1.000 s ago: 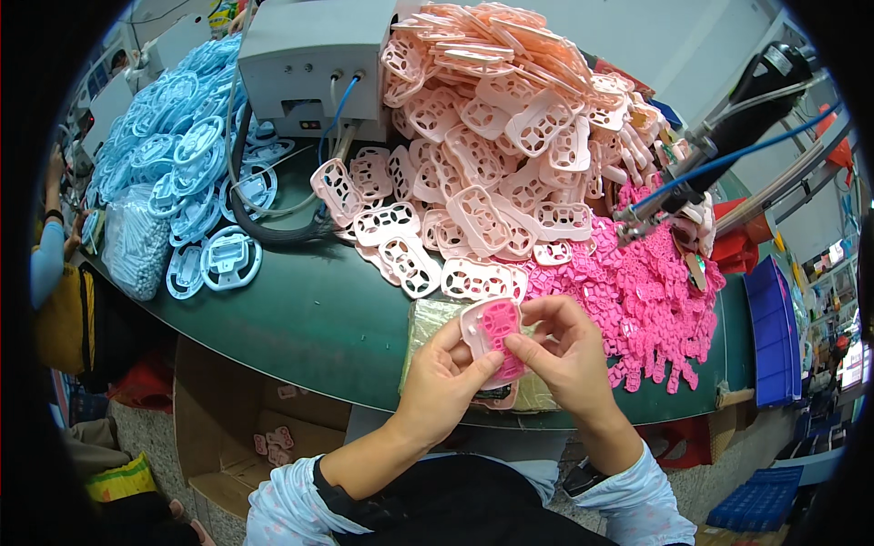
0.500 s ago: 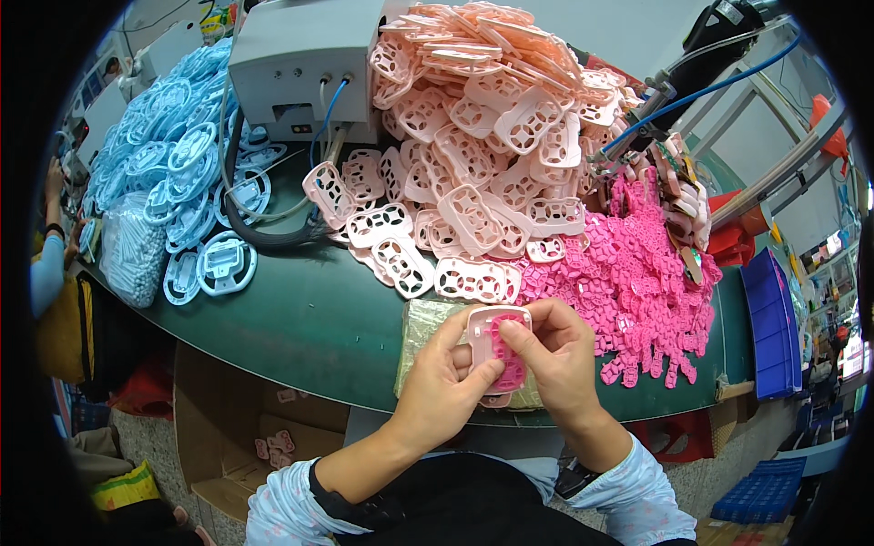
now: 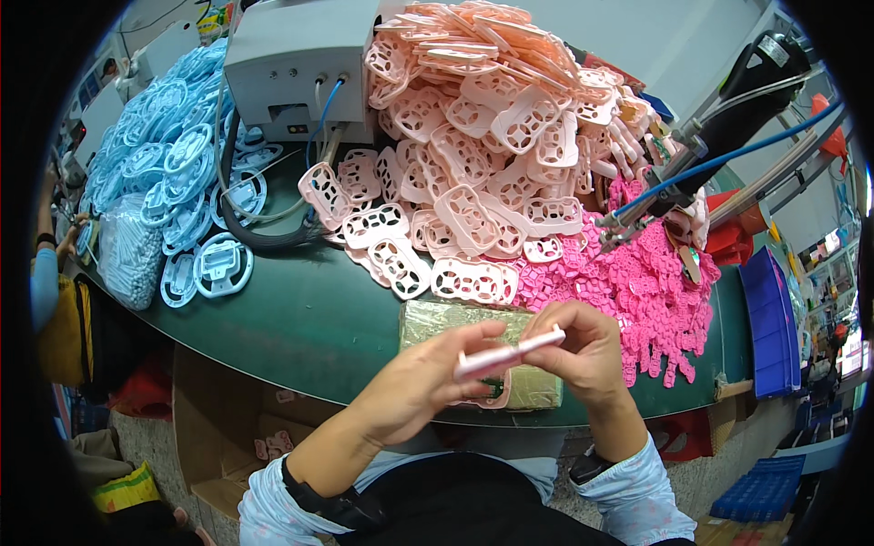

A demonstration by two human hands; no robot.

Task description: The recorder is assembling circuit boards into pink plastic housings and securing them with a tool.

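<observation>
My right hand (image 3: pixel 583 350) pinches the right end of a pale pink plastic panel (image 3: pixel 510 355), turned nearly edge-on. My left hand (image 3: pixel 414 378) is at the panel's other end, fingers stretched out and apart; whether it touches the panel is hard to tell. The bright pink insert seen earlier on the panel's face is now mostly hidden. Both hands are over a block wrapped in yellowish tape (image 3: pixel 533 387). Another pale pink piece (image 3: pixel 501 396) shows at the block's front, partly covered by the left hand.
Beyond the block, pale pink panels (image 3: pixel 469 218) form a tall heap beside small bright pink parts (image 3: pixel 651 291). A black tool (image 3: pixel 760 77) with a blue hose hangs at right. Light blue rings (image 3: pixel 187 155), a bag of white pieces (image 3: pixel 132 250) and a grey machine (image 3: pixel 300 68) stand left.
The panel has turned from face-on to nearly edge-on. My left fingers have spread from their grip, while the right keeps hold. The black tool appears lower and farther right.
</observation>
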